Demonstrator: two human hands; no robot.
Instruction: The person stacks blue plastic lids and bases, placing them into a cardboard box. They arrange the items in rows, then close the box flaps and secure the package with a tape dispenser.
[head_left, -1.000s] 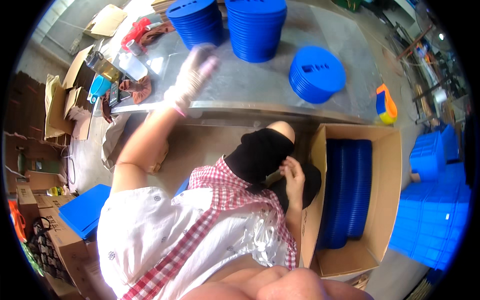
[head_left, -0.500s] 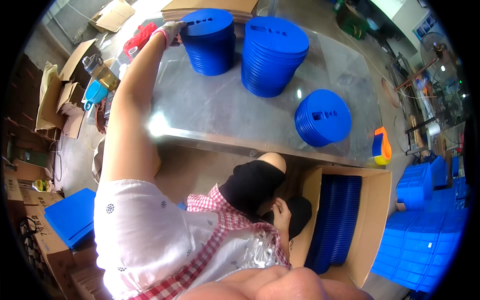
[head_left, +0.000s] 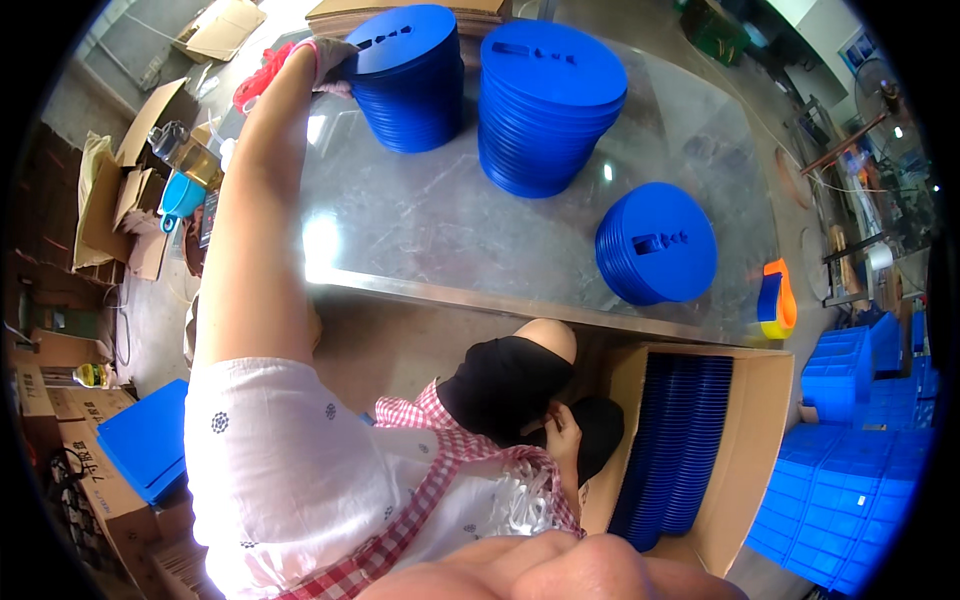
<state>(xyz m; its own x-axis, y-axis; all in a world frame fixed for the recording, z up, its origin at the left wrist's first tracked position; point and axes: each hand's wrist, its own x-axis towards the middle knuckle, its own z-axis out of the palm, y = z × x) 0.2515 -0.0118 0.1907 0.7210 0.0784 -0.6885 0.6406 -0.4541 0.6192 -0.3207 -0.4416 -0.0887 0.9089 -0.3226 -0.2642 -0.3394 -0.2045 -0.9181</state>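
Note:
My left hand [head_left: 330,66], in a pale glove with pink at the cuff, reaches across the metal table [head_left: 400,235]. Its partly hidden fingers close on the upper left edge of a tall stack of round blue plastic discs [head_left: 408,95]. That stack leans slightly left, and its top disc has cut-out slots. A second tall disc stack [head_left: 552,120] stands right beside it, and a shorter, tilted one [head_left: 657,244] is nearer the right edge. Over my lap, against black shorts, my right hand [head_left: 563,436] has curled fingers; anything between them is too small to make out.
An open cardboard box [head_left: 757,440] holding rows of blue discs [head_left: 680,440] stands at my right. An orange, yellow and blue tape dispenser [head_left: 777,300] sits at the table's right corner. Blue crates [head_left: 830,500] are beyond; a bottle [head_left: 188,152] and blue cup [head_left: 182,194] are left.
My left hand has shifted slightly left and down at the stack, whose upper part leans a little further left. The whole view has shifted slightly. My right hand stays over my lap.

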